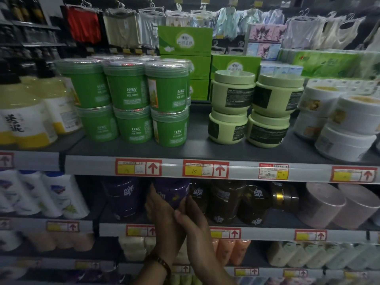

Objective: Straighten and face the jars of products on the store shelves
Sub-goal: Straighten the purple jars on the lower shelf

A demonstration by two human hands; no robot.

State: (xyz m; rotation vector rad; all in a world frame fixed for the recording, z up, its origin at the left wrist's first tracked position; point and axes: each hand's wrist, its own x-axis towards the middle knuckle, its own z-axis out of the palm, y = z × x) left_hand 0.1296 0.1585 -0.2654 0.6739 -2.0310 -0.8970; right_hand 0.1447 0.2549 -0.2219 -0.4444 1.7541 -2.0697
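While the purple cylindrical plastic jar (171,191) stands upright on the grey metal shelf (273,221), the left hand (157,204) curls round its left flank and the right hand (191,212) its right, both equally near. This row holds two purple jars and four dark brown jars (224,199).

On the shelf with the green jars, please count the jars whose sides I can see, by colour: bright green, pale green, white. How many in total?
Bright green jars: 6
Pale green jars: 4
White jars: 4
Total: 14
More lids show behind the bright green ones; these are not counted.
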